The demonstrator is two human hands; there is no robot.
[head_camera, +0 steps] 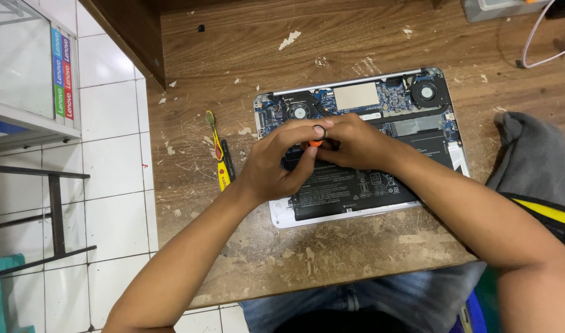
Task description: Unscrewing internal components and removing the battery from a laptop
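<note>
— so, what's in the hands?
— a small tool with an orange collar and a black ring cap [317, 134], upright over the opened laptop [362, 148]. the left hand [281, 161] has its fingertips pinched together on it; the right hand [355, 143] is closed in beside it, touching the same tool.
— and the laptop?
— bottom cover off, lying on the worn wooden table [264, 259]. two round fans at the far edge, blue board between them, a wide black battery [350, 188] nearest the person with white label marks on it.
— any signs or stickers?
— on the glass cabinet [23, 68] at left, a column of coloured strips [62, 74]: blue, purple, red, green.
— containers?
— a clear plastic box [498, 7] at the top edge; i cannot tell what it holds.
— anything else?
— a yellow-handled tool [219, 151] just left of the laptop, a grey cloth [529, 154] at right.
</note>
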